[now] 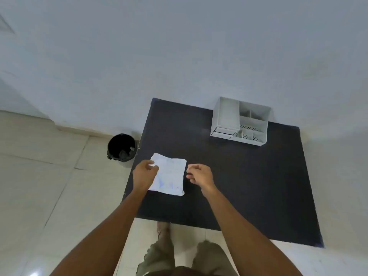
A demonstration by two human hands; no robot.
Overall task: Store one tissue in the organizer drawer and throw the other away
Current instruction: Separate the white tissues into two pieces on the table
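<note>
Head view: left hand (145, 173) pinches the white tissue's (170, 175) left edge on the black tabletop (249, 186); right hand (200, 175) hovers loosely curled just beside it, gripping nothing. Farther off, a black-lined bin (121, 147) holds crumpled scraps; a white organizer (240, 121) stands against the wall (179, 46).

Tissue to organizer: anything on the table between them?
Nothing. In the head view, only bare dark table lies between the tissue and the white organizer. The bin stands on the floor on the other side.
</note>
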